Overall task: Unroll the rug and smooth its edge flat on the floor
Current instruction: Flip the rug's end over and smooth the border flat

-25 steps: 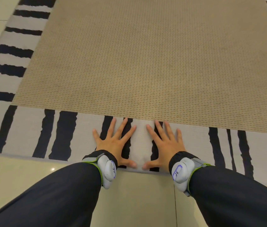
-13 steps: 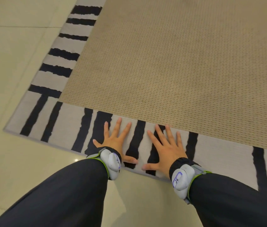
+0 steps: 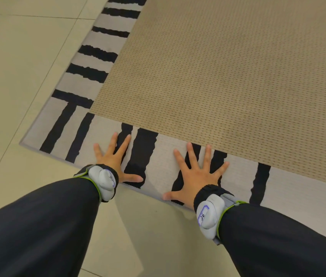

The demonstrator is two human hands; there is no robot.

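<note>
The rug [image 3: 228, 76] lies unrolled on the floor, with a tan woven middle and a white border crossed by black stripes. Its near edge runs from a corner at the left down toward the right. My left hand [image 3: 116, 158] rests flat on the border near that corner, fingers spread, thumb along the edge. Palm down on the border a short way to the right, my right hand [image 3: 196, 176] has its fingers spread wide. Neither hand holds anything. Both wrists carry grey sensor bands over dark sleeves.
Pale beige floor tiles [image 3: 18, 76] surround the rug at the left and in front of it. The rug's left border [image 3: 98, 56] runs away toward the top of the view.
Both hands have slid left along the near border toward the rug's corner and moved further apart. The view has swung left, so the corner and more floor show.
</note>
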